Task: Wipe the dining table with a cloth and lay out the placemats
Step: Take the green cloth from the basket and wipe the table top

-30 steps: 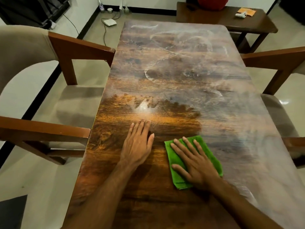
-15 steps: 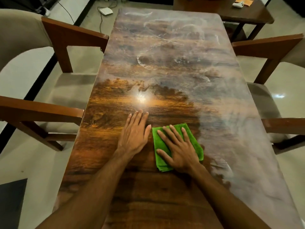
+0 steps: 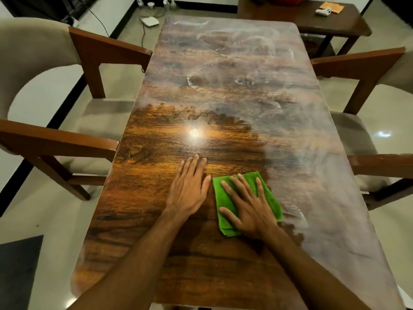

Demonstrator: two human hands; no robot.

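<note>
A long wooden dining table (image 3: 223,70) runs away from me. Its near left part shines dark and clean; the far half and right side carry a dusty white film with swirl marks. A folded green cloth (image 3: 271,198) lies on the table near the middle. My right hand (image 3: 248,206) presses flat on the cloth, fingers spread. My left hand (image 3: 190,189) rests flat on the bare wood just left of the cloth, holding nothing. No placemats are in view.
Wooden armchairs with beige cushions stand at both long sides, left chair (image 3: 96,52) and right chair (image 3: 362,61). A dark side table (image 3: 312,19) with small items stands beyond the far end. A white device (image 3: 150,21) with cables lies on the floor.
My right hand slid the green cloth leftward toward my left hand, then slightly back to the right. The left hand stayed planted on the table.
</note>
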